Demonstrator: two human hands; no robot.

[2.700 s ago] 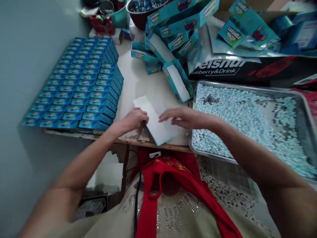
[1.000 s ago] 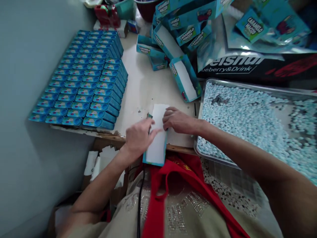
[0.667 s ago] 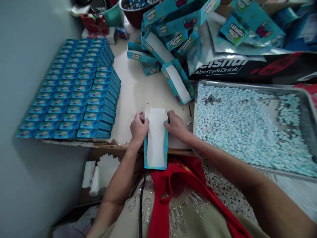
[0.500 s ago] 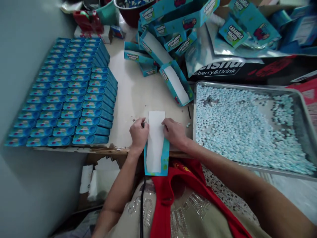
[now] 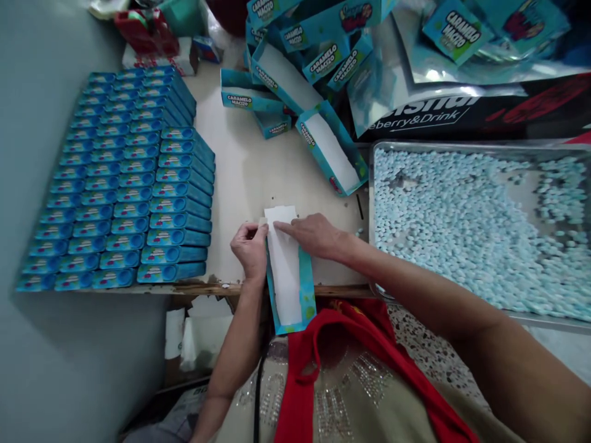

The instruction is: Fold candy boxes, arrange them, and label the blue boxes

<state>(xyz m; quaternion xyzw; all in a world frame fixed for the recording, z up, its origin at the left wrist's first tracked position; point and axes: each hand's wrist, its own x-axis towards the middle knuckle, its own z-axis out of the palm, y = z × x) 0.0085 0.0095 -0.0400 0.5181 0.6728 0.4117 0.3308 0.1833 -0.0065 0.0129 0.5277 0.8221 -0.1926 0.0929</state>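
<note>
"Blue outside, white inside: where is that carton [image 5: 286, 277]?"

"Between the left grip [image 5: 250, 249] and the right grip [image 5: 316, 237], its near end jutting past the edge of the bench [image 5: 240, 178], over the red apron [image 5: 298, 394]."

"How does the left grip stand?"

"Pinching. Thumb and fingertips press together on the carton's left side, close to its far end."

"And the right?"

"It reaches across the far half, forefinger [image 5: 287, 228] stretched over the white inside, its tip just beside the left grip. The other fingers curl; I cannot tell whether they clasp the right wall."

"What is left of the left grip?"

"Small blue boxes [image 5: 115, 197], packed in rows, apart from it."

"Beyond the right grip?"

"An open carton [image 5: 332, 147] lies slanting, the nearest of a heap [image 5: 318, 37]; several in it read CARAMELO MACIZO. Farther right is a black box [image 5: 512, 114]."

"And to the right of the right grip?"

"First a thin black strip [image 5: 359, 207], then a metal tray [image 5: 462, 145] with pale blue sweets [image 5: 443, 227] spread over most of it. The right forearm [image 5: 429, 298] crosses its near left corner."
</note>
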